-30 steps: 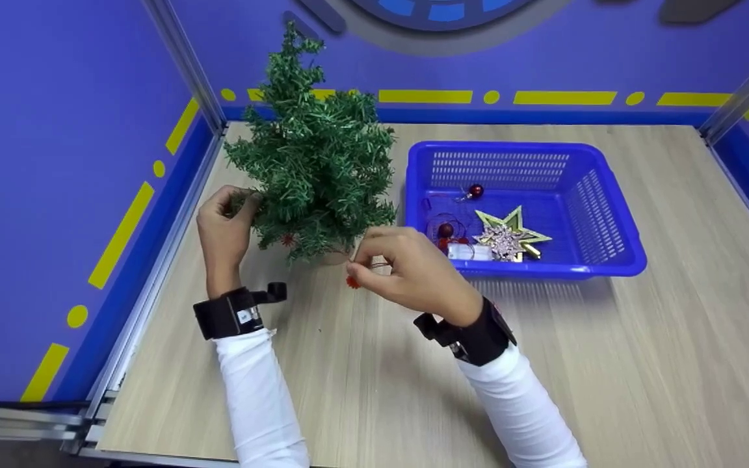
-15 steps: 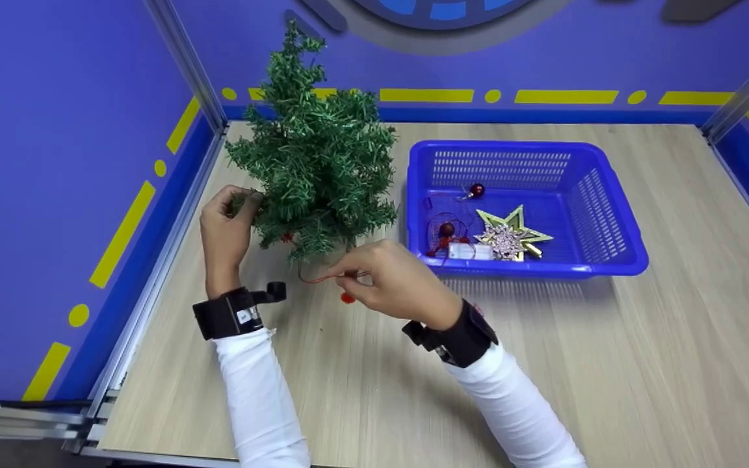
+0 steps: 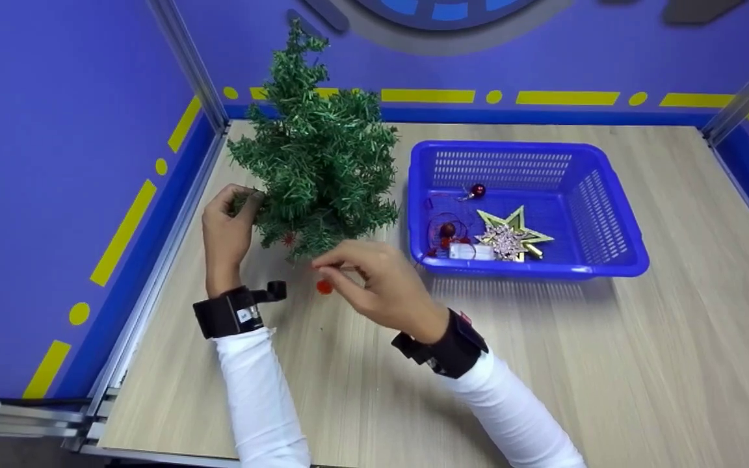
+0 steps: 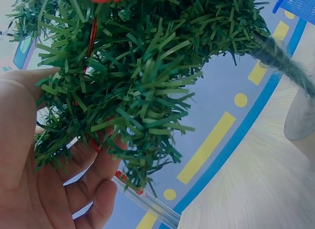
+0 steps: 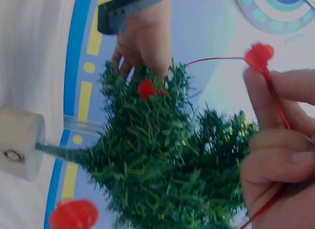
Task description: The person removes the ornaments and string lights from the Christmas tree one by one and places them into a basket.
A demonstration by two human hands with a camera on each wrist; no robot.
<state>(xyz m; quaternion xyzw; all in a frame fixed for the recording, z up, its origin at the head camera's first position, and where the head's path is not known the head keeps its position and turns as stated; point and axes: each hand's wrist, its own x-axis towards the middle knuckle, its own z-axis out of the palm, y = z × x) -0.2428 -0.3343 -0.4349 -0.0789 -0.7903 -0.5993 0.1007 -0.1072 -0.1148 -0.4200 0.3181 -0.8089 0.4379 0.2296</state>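
Observation:
A small green artificial Christmas tree point(image 3: 316, 149) stands at the back left of the table. My left hand point(image 3: 228, 224) grips the tip of a low left branch point(image 4: 118, 91), its fingers curled behind the needles. Thin red wire runs along that branch. In front of the tree, my right hand point(image 3: 378, 286) pinches the same string of red lights between thumb and fingers. One red lantern-shaped light point(image 5: 259, 55) sits at the right fingertips, and another red light point(image 3: 324, 286) dangles just below them. A further red piece point(image 5: 147, 89) lies among the needles near my left hand.
Right of the tree stands a blue plastic basket point(image 3: 504, 148). Inside lie a gold star point(image 3: 521, 231), a glittery snowflake point(image 3: 503, 242), dark red baubles point(image 3: 477, 190) and a white box point(image 3: 471, 251) by the red wire. Blue walls border the table's back and left side.
My right hand has moved left and slightly toward me along the tree's front, drawing the red wire and its dangling light with it. The left hand keeps its grip on the branch.

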